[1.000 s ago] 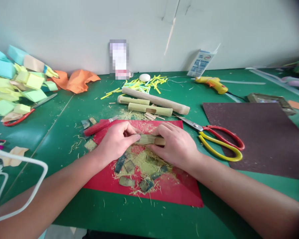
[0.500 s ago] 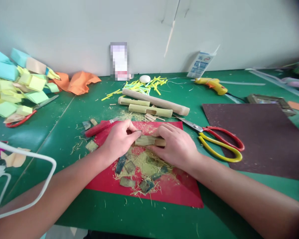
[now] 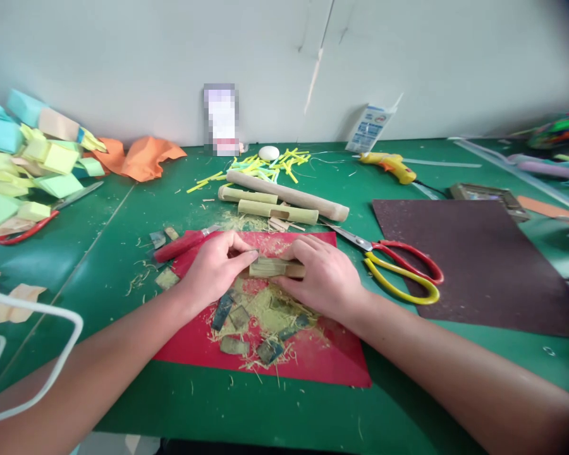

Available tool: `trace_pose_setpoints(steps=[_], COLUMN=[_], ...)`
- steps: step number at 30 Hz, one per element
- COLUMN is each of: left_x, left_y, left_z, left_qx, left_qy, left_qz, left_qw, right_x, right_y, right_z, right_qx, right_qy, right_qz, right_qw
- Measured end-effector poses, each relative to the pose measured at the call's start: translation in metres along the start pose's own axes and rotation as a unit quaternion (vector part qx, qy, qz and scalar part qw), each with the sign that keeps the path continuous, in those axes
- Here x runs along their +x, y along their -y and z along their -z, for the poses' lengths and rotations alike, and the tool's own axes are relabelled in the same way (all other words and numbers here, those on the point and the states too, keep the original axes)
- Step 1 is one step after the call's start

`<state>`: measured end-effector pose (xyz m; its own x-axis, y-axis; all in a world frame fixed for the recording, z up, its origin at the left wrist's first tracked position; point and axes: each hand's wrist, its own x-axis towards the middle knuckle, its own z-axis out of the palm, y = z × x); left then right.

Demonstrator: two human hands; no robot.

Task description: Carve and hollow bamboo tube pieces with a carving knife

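My right hand point(image 3: 325, 275) is closed around a short pale bamboo tube point(image 3: 264, 268), lying level, its grooved left end showing and the rest partly covered by my fingers. At that left end, my left hand point(image 3: 220, 268) pinches a small dark piece, apparently sandpaper point(image 3: 255, 251), between thumb and forefinger. Both hands are over a red sheet point(image 3: 346, 363) strewn with pale dust and shavings point(image 3: 289, 313). Several worn dark squares point(image 3: 270, 351) lie there too. A red-handled knife point(image 3: 183, 245) rests beside my left hand.
Two cut bamboo tubes point(image 3: 277, 212) and a wooden stick point(image 3: 289, 194) lie behind the red sheet. Red-and-yellow scissors point(image 3: 403, 268) overlap a dark brown sheet point(image 3: 478, 265) at right. A yellow glue gun point(image 3: 389, 167) sits farther back. Folded paper blocks point(image 3: 42, 158) fill the left; a white wire frame point(image 3: 69, 354) juts in.
My left thumb has lifted a little off the bamboo tube, and more of its left end shows. The right hand keeps its hold. The view has turned slightly to the right.
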<state>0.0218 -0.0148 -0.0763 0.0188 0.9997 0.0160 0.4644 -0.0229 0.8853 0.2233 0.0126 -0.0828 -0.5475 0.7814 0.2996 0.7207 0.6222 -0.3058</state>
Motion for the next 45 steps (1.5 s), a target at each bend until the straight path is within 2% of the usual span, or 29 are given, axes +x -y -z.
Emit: trace_pose_setpoints(steps=[4, 10, 18, 23, 28, 34, 39, 45], left_x=[-0.006, 0.003, 0.0, 0.003, 0.004, 0.011, 0.014, 0.015], left_y=[0.001, 0.003, 0.003, 0.002, -0.005, -0.004, -0.003, -0.001], left_z=[0.004, -0.002, 0.014, 0.009, -0.001, 0.01, 0.007, 0.013], left_qx=[-0.003, 0.027, -0.043, -0.057, -0.039, 0.003, -0.009, -0.023], left_qy=[0.029, -0.024, 0.085, 0.095, 0.086, 0.119, 0.106, 0.129], left_qz=[0.009, -0.03, 0.041, 0.053, 0.023, 0.061, 0.05, 0.066], left_qw=[1.0, 0.999, 0.995, 0.992, 0.995, 0.991, 0.993, 0.989], right_x=[0.001, 0.001, 0.002, 0.002, 0.001, 0.001, 0.002, 0.001], right_y=[0.001, 0.001, -0.001, -0.001, -0.002, -0.003, -0.002, -0.003], right_z=[0.001, 0.0, 0.0, -0.001, -0.002, -0.002, -0.002, -0.002], right_qx=[0.0, 0.005, 0.007, -0.002, 0.005, -0.002, -0.011, -0.009], right_qy=[0.0, 0.001, -0.009, -0.021, -0.027, -0.032, -0.04, -0.036], right_qz=[-0.004, 0.001, 0.022, 0.053, 0.073, 0.079, 0.101, 0.103], right_qw=[1.0, 1.0, 1.0, 0.998, 0.997, 0.996, 0.994, 0.994])
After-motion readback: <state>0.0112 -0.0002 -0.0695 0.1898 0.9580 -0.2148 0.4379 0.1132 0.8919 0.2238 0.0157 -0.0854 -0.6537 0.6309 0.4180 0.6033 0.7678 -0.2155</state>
